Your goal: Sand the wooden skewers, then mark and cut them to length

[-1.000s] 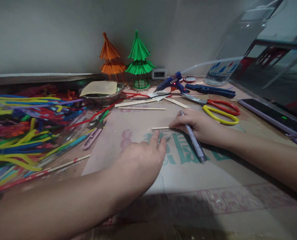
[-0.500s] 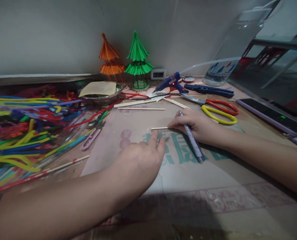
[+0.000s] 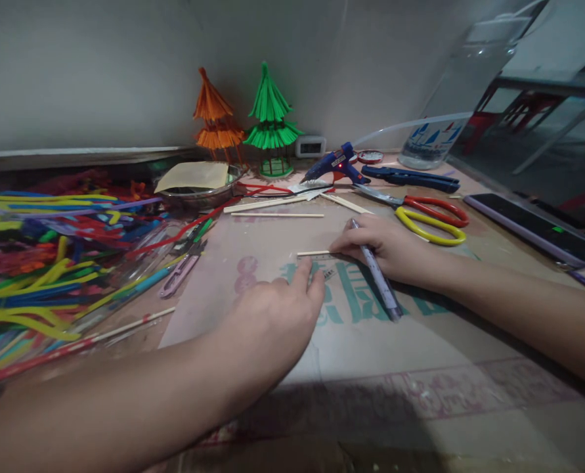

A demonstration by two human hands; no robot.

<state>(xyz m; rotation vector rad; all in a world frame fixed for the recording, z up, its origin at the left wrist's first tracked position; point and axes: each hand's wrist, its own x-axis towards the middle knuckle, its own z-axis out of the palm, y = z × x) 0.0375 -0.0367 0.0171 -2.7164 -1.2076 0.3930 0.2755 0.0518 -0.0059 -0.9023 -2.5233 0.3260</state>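
A thin wooden stick [image 3: 312,253] lies crosswise on the sheet, along the edge of what looks like a small clear ruler with dark marks [image 3: 328,274]. My left hand [image 3: 272,322] reaches in palm down, its index fingertip pressed on the ruler just below the stick's left end, thumb apart from it. A patterned purple-grey pen [image 3: 378,276] is gripped in my right hand [image 3: 388,246], tilted with its lower end toward me. The fingertips of that hand also touch the stick and cover its right end.
Colourful pipe cleaners [image 3: 41,263] fill the left. Behind are a bowl [image 3: 198,190], orange [image 3: 216,118] and green [image 3: 272,118] pagoda models, more sticks [image 3: 277,215] and a glue gun [image 3: 336,164]. Scissors [image 3: 430,223], pliers [image 3: 410,179], a phone [image 3: 538,226] and a water jug [image 3: 434,131] stand right.
Both hands, the pen and the stick keep their places. Only a very slight shift of the whole view shows.
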